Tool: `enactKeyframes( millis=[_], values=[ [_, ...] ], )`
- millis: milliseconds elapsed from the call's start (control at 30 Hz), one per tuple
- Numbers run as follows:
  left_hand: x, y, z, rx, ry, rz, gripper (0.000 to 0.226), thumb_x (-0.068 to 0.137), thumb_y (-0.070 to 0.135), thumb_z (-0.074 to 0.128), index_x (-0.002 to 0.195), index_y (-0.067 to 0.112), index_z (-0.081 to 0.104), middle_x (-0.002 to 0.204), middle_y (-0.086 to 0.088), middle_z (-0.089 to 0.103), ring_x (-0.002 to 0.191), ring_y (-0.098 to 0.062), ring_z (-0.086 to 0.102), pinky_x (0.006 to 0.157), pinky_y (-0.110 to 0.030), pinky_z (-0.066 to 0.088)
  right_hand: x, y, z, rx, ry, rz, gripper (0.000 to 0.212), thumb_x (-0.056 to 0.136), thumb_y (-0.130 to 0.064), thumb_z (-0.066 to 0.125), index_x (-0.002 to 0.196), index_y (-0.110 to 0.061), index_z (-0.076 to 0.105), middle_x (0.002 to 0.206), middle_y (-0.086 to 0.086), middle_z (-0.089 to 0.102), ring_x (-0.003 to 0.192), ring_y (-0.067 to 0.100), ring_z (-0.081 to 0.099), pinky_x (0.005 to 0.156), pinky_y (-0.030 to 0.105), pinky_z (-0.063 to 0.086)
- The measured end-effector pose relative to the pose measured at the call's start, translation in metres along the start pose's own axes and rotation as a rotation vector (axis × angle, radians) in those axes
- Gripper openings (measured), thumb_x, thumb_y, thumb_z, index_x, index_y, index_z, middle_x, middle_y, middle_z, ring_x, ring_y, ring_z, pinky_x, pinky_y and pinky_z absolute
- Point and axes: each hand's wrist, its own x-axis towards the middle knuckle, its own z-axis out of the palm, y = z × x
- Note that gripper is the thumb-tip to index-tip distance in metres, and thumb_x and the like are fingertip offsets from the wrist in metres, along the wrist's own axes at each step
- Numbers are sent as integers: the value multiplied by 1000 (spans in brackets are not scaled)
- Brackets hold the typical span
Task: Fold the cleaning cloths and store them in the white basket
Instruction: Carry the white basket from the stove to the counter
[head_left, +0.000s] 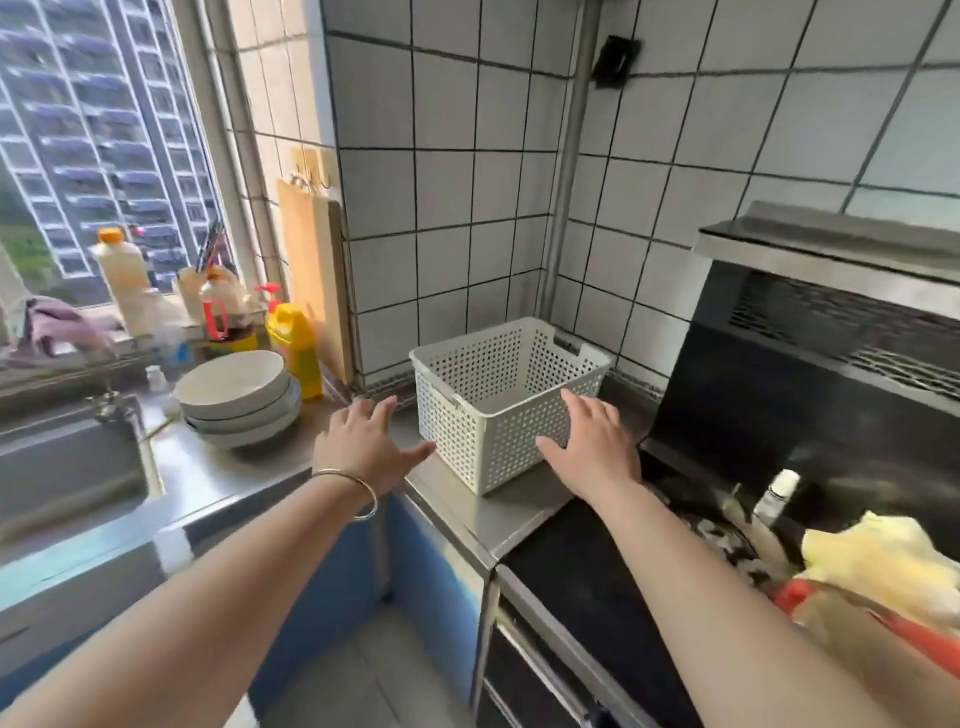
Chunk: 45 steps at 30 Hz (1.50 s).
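White basket sits empty on the steel tabletop; left hand and right hand flank it, fingers spread, holding nothing. Yellow cloths lie unfolded at right; folding seems not begun.

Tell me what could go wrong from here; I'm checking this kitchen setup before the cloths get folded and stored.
1. The white basket sits near the counter's front edge; a push from the left hand or right hand reaching toward it might slide it off.
2. The yellow cloth lies bunched on the stove; if a burner were hot, it could scorch.
3. The stacked bowls stand close to the left arm and could get knocked.
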Motion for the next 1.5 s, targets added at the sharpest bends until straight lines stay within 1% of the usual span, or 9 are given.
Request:
enactKeyframes(
  millis=[433,667,800,1000,1067,1200,1267,1333,1500],
  values=[
    [181,64,93,-105,-150,-355,83,75,66,53,142,24,28,144,-13,37,131,-32,38,106,-44,36,255,111,62,-25,-137,13,66,88,-40,54,144,-17,27,149,10,32,137,30,26,109,41,29],
    [236,68,130,-254,-145,-550,62,80,49,61,127,11,46,124,-16,55,111,-32,53,92,-39,44,361,131,113,-58,-186,21,57,87,-30,55,139,-12,38,142,13,41,130,32,37,104,40,34],
    [253,66,148,-317,-95,-651,46,86,34,58,119,4,48,117,-17,61,90,-27,52,72,-31,38,404,134,138,-46,-144,53,45,89,-19,51,133,-14,43,137,13,45,126,32,40,99,41,38],
    [261,56,169,-426,-12,-741,22,84,24,52,99,9,51,95,-15,63,84,-32,61,75,-38,52,433,139,158,-39,-160,117,33,90,-12,44,122,-5,49,124,19,55,112,37,53,87,42,46],
    [262,59,173,-463,-4,-769,17,86,21,49,93,6,50,87,-14,62,77,-30,61,64,-32,49,436,139,162,-66,-163,144,31,93,-14,40,120,-4,49,122,19,57,110,36,55,84,41,47],
    [267,62,166,-586,-20,-820,13,93,16,43,92,4,46,64,-8,58,39,-13,55,35,-18,40,439,130,158,-123,-164,221,31,98,-23,37,119,-6,53,117,18,61,105,35,59,78,38,47],
    [269,54,156,-559,5,-803,17,93,20,43,94,3,48,72,-13,63,47,-18,60,42,-18,46,439,119,145,-80,-134,225,32,98,-23,35,118,-5,54,115,19,62,103,36,59,77,39,47],
    [268,42,133,-530,98,-777,22,91,24,44,96,4,51,87,-19,66,68,-31,64,61,-31,55,437,100,123,-6,-88,177,30,98,-21,36,116,-3,52,113,21,62,101,38,60,79,41,48],
    [243,9,44,-511,367,-683,34,86,34,45,80,3,57,83,-30,64,78,-42,63,73,-44,51,405,38,53,118,-28,36,24,97,-17,37,112,-3,50,110,24,61,99,39,60,74,40,46]
  ],
)
